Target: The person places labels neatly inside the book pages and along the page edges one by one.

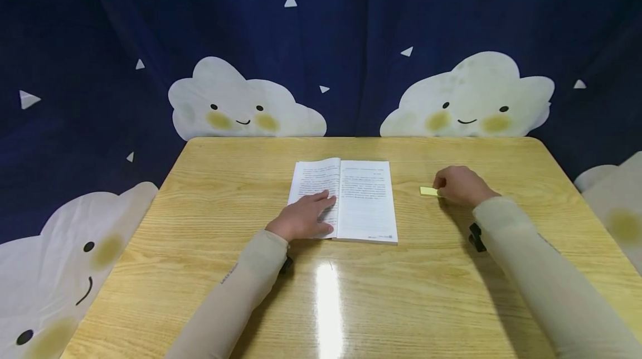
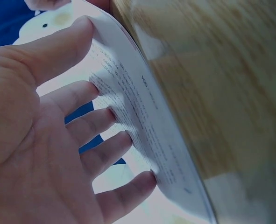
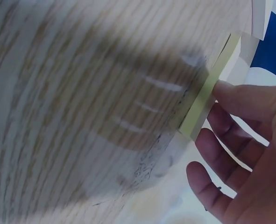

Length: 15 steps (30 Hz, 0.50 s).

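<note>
An open book (image 1: pixel 367 203) with printed pages lies on the wooden table. My left hand (image 1: pixel 303 217) rests on its left page with fingers spread and the thumb apart. In the left wrist view, the fingertips touch the printed lines of the page (image 2: pixel 149 114). To the right of the book lies a small pad of yellow sticky notes (image 1: pixel 428 191). My right hand (image 1: pixel 462 185) is at the pad's right end, its fingers curled. Seen from the right wrist, thumb and forefinger pinch the edge of the pad (image 3: pixel 208 95), which sits on the tabletop.
The light wooden table (image 1: pixel 210 208) has rounded far corners and a bright reflection near its front. Behind it hangs a dark blue curtain (image 1: pixel 346 30) with white clouds and triangles. Black straps (image 1: pixel 476 237) show at the wrists.
</note>
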Each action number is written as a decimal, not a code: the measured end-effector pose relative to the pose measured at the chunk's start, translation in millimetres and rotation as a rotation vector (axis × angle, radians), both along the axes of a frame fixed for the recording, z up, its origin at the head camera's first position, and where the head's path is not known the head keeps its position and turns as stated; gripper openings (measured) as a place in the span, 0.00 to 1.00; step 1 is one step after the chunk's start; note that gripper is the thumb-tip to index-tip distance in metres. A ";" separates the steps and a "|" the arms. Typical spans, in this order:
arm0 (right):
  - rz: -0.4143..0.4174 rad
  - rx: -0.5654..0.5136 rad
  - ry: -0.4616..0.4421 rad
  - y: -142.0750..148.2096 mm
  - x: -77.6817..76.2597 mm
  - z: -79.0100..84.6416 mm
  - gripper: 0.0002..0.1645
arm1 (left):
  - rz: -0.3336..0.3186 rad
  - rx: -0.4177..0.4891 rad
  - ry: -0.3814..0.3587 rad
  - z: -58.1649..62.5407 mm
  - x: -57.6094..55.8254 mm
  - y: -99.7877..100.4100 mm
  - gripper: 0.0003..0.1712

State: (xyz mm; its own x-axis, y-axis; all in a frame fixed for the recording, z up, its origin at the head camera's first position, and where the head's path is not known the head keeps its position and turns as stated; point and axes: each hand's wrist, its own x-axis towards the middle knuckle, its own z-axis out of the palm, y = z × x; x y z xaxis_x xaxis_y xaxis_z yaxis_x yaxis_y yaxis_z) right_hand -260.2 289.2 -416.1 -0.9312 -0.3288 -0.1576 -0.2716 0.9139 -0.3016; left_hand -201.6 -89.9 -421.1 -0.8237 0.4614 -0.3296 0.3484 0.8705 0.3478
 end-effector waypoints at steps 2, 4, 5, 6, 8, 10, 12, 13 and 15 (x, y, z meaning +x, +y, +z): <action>-0.005 0.000 0.005 0.0 0.9 -1.1 0.07 | -0.001 0.004 -0.002 -0.4 0.4 0.0 0.41; -0.013 -0.001 0.013 -0.1 2.3 -1.9 0.07 | -0.002 0.007 0.001 -1.1 0.6 0.0 0.41; -0.018 -0.003 0.016 -0.2 3.3 -2.1 0.07 | -0.002 0.007 0.000 -1.3 0.8 0.1 0.41; -0.019 -0.003 0.019 0.1 4.0 -2.5 0.07 | -0.001 0.006 0.000 -1.5 0.8 0.1 0.41; -0.026 -0.002 0.024 -0.6 5.5 -2.4 0.08 | 0.002 0.006 -0.001 -1.5 0.7 0.1 0.41; -0.030 0.001 0.026 -1.3 6.4 -2.5 0.07 | 0.006 0.005 -0.003 -1.2 0.6 0.1 0.41; -0.034 0.008 0.039 -2.1 6.7 -2.8 0.07 | 0.009 0.005 -0.003 -1.0 0.6 0.2 0.41; -0.037 0.015 0.047 -2.9 6.8 -2.9 0.07 | 0.011 0.004 -0.004 -1.0 0.6 0.2 0.41; -0.038 0.025 0.062 -3.2 6.7 -3.7 0.05 | 0.015 0.003 -0.006 -1.1 0.6 0.0 0.41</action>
State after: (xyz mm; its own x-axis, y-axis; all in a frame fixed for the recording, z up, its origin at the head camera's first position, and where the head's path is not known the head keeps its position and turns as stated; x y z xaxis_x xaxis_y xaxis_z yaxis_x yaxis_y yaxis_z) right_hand -253.6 286.0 -419.9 -0.9512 -0.2896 -0.1065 -0.2541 0.9310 -0.2621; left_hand -201.0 -89.9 -422.2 -0.8288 0.4494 -0.3333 0.3328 0.8748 0.3520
